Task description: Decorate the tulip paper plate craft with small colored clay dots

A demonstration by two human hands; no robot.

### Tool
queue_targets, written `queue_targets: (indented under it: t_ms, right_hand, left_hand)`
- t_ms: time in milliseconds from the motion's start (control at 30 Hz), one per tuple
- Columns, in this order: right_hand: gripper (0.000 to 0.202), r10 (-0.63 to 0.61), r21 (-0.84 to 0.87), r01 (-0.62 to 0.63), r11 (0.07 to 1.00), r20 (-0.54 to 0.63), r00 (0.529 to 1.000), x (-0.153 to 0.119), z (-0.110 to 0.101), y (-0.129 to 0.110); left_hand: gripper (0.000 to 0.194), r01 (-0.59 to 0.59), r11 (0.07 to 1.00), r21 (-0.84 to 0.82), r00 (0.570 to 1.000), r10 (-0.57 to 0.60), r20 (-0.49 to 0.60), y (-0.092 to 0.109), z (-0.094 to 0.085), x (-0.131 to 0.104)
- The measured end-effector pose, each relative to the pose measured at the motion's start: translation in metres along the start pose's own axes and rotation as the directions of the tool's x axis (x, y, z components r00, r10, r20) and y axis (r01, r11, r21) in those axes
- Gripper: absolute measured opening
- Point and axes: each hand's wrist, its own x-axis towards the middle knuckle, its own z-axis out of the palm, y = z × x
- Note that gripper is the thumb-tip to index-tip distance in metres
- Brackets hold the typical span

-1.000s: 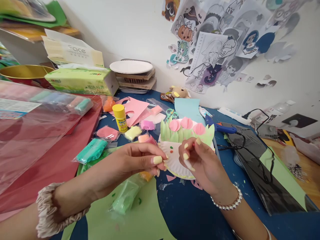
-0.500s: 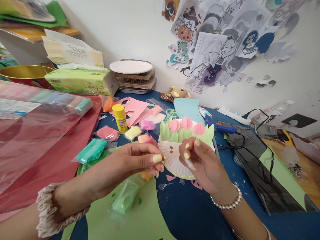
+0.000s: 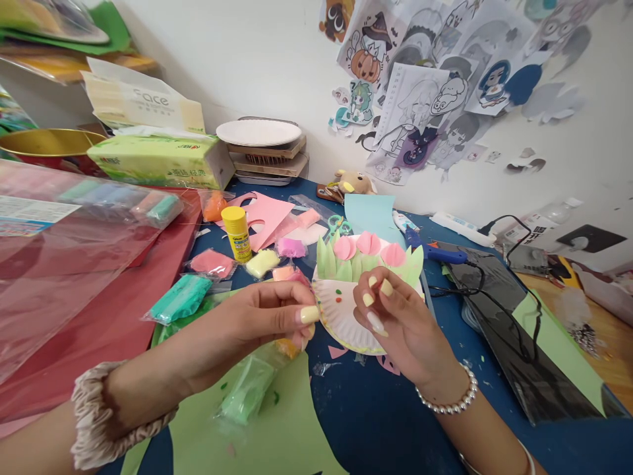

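Note:
My left hand [image 3: 277, 313] hovers left of the paper plate, its thumb and fingertips pinched together; whatever they may hold is too small to make out. Over the right part of the plate, my right hand [image 3: 395, 307] is raised with its fingers curled towards the thumb, and I cannot make out anything in it. The white paper plate [image 3: 341, 323] bears pink paper tulips [image 3: 367, 243], green paper leaves [image 3: 329, 260] and small green and red dots. Green paper [image 3: 257, 435] lies below my left hand, with a clear bag of light green clay [image 3: 250, 389] on it.
A yellow glue stick [image 3: 236, 234] stands behind my left hand among bagged clay, including a teal pack [image 3: 180, 298]. At the right are a blue glue gun [image 3: 442, 255] with its cable and a black folder [image 3: 514, 330]. A tissue pack [image 3: 158, 160] stands at the back left.
My left hand has shifted slightly left, away from the plate's edge. The fingers of my right hand have moved a little, and the plate has stayed where it was.

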Motion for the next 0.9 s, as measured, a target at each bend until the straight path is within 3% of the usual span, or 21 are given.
queue_targets:
  t_ms: [67, 233, 433, 567, 767, 900]
  right_hand:
    - [0.007, -0.002, -0.007, 0.002, 1.0, 0.006, 1.0, -0.0002, -0.0005, 0.0004]
    - [0.024, 0.0, -0.02, 0.0, 1.0, 0.008, 1.0, -0.0007, -0.0012, 0.001]
    - [0.009, 0.014, -0.028, -0.014, 1.0, 0.001, 1.0, -0.0009, -0.0008, 0.0007]
    - [0.026, -0.005, -0.024, 0.005, 1.0, -0.001, 1.0, -0.0001, -0.0008, 0.0009]
    - [0.01, -0.001, -0.018, 0.0, 1.0, -0.019, 1.0, -0.0002, 0.0004, 0.0]
    - [0.031, -0.023, 0.011, 0.023, 1.0, 0.012, 1.0, 0.0005, -0.0008, 0.0003]
  left_hand:
    - [0.004, -0.004, 1.0, 0.014, 1.0, 0.003, 0.011, -0.0003, -0.0003, 0.0001]
    - [0.023, 0.008, 1.0, 0.007, 0.999, -0.008, -0.034, -0.0003, 0.0, 0.0015]
    - [0.008, 0.002, 1.0, 0.006, 1.0, -0.002, -0.024, 0.0003, 0.0019, 0.0009]
    - [0.023, 0.012, 1.0, 0.003, 0.997, -0.012, -0.076, 0.0009, 0.0044, -0.0021]
    - [0.019, -0.001, 1.0, -0.005, 0.999, 0.001, -0.047, 0.0002, 0.0022, -0.0001]
    - [0.021, 0.011, 1.0, -0.002, 0.998, -0.011, -0.06, -0.002, -0.0014, 0.002]
